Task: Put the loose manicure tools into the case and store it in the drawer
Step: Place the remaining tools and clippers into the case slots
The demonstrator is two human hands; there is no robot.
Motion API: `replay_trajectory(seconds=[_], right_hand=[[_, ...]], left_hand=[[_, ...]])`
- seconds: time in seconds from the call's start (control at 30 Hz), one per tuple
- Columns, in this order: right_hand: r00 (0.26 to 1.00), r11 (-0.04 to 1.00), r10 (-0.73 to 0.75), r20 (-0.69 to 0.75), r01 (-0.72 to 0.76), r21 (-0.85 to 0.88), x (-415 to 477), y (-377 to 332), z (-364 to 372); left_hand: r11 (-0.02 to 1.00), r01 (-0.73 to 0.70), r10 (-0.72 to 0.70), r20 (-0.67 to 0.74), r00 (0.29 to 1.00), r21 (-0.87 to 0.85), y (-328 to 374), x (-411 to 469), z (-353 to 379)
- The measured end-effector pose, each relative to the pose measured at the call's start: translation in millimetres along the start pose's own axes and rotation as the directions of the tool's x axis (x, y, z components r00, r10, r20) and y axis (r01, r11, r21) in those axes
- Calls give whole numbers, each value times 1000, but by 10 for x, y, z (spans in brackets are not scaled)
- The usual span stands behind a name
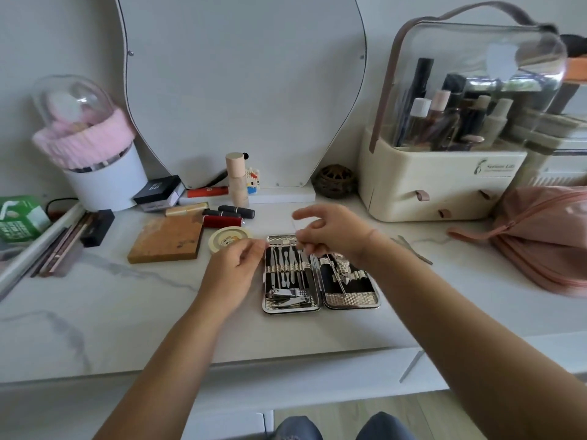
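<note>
Table [95,312], centre: case [320,281] open flat, tools strapped in its left half; left hand [236,265] curled, thumb meeting forefinger at its far-left corner; right hand [330,231] curled over its far end, forefinger raised; neither grip discernible; loose tool [413,249] farther right.
</note>
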State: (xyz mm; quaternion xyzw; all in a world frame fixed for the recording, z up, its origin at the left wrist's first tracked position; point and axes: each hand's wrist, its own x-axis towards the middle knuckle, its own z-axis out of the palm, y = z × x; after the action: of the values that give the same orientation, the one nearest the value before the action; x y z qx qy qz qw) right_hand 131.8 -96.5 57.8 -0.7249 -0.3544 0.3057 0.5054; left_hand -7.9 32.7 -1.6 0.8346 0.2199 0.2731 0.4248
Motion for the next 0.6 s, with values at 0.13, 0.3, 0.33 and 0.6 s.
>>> replay_trajectory(seconds=[0.13,0.3,0.33,0.6], right_hand=[[998,997,65,-12,-64,37,316,13,281],[985,980,171,-35,-167,108,471,48,367],[983,978,182,-38,-177,112,480,44,368],[980,981,193,-49,-193,21,548,57,400]], left_hand=[[1000,-9,9,-24,1000,21,-6,3,-4],[1000,-3,4,-32,999,22,-3,12,3],[1000,-4,5,-34,999,26,-5,16,5],[999,-4,6,-52,999,37,-24,17,2]])
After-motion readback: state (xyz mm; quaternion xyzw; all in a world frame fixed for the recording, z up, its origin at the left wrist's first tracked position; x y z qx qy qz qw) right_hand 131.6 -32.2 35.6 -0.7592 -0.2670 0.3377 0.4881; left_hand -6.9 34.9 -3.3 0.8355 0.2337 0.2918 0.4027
